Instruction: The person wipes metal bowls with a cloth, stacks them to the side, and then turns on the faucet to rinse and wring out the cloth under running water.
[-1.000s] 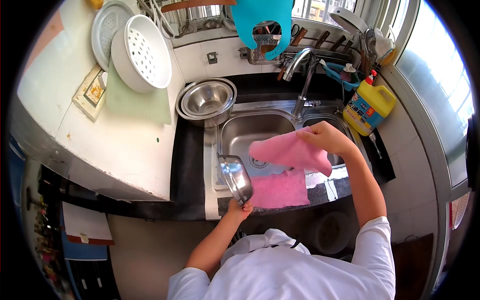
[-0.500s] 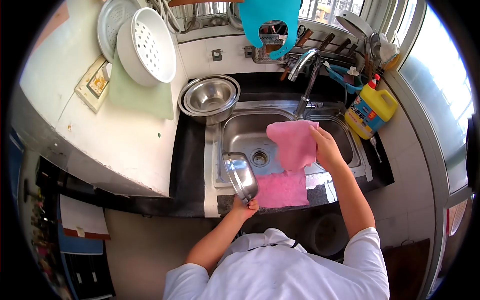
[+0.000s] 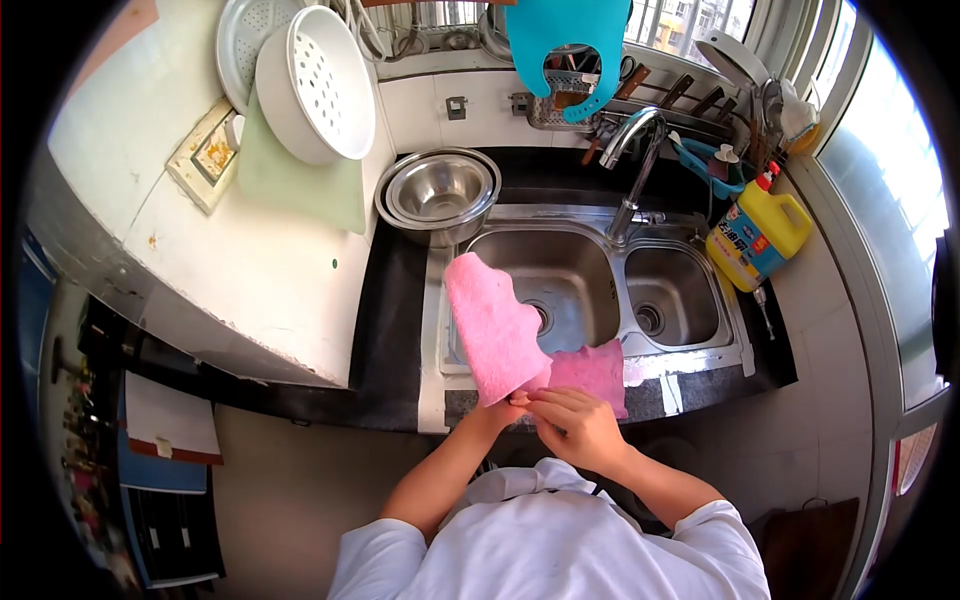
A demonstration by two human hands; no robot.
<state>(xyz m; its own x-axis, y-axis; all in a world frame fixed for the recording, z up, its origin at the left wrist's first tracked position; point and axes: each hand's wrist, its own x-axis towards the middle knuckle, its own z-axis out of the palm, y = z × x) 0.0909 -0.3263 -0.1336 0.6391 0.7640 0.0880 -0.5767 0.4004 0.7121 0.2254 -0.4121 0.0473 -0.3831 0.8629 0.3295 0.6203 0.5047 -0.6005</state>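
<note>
A pink cloth [image 3: 492, 335] is draped over the spot where my left hand held a steel bowl; the bowl itself is hidden beneath it. My left hand [image 3: 503, 408] is closed at the cloth's lower end, mostly covered. Right beside it, my right hand [image 3: 578, 425] pinches the lower edge of the cloth, its fingers meeting those of the left hand. A second pink cloth [image 3: 595, 375] lies flat on the counter's front edge, partly behind my right hand. Beyond the hands is the double steel sink [image 3: 585, 270].
Nested steel bowls [image 3: 440, 195] stand left of the sink. The faucet [image 3: 635, 165] rises behind it, with a yellow detergent jug [image 3: 760, 240] at right. A white colander [image 3: 315, 90] hangs on the left wall, and a blue silicone bib [image 3: 565, 45] hangs above.
My right hand has brought the pink cloth from over the sink leftward and down onto the bowl in my left hand, covering it. The view has shifted slightly.
</note>
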